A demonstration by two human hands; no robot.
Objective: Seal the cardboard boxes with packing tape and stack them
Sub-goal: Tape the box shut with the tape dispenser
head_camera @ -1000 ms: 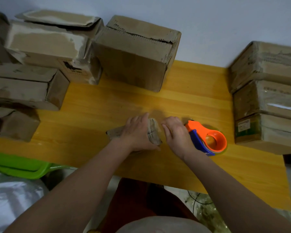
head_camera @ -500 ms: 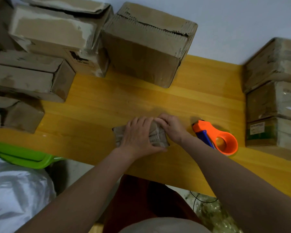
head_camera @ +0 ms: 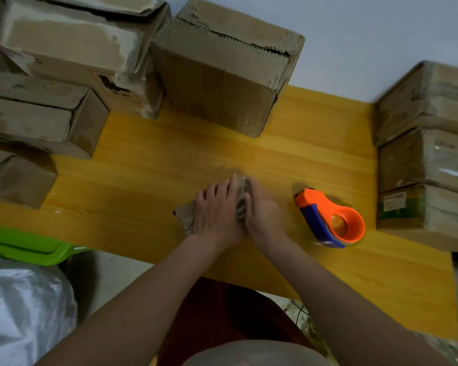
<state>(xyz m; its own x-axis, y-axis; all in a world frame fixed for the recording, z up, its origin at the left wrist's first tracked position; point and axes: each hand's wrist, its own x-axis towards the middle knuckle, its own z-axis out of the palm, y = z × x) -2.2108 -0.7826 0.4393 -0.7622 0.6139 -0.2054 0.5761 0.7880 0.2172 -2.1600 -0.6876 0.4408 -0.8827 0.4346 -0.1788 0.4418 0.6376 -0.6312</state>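
The fingers [head_camera: 226, 187] of the left hand [head_camera: 217, 211] are laid straight and flat over a small box [head_camera: 185, 219], pressing it down onto the desk [head_camera: 148, 180]. The fingers of the right hand [head_camera: 262, 212] are likewise extended and pressed against the right side of the same box, the two hands touching along their inner edges. Nothing is gripped by either hand; only a crumpled left end and a narrow strip of the box between the hands are seen. The box is placed near the middle of the desk, somewhat toward the near edge.

Just to the right of the right hand, apart from it, an orange and blue tape dispenser [head_camera: 331, 220] is lying on the desk. Along the right edge a stack of three taped boxes [head_camera: 428, 159] is seen. At the far edge, against the wall [head_camera: 354, 35], a large box [head_camera: 222, 75] with a torn top seam is standing. Toward the far left corner and along the left edge, several worn boxes [head_camera: 50, 75] are piled. Below the near left corner a green bin [head_camera: 24, 247] and a white plastic bag [head_camera: 19, 313] are visible.
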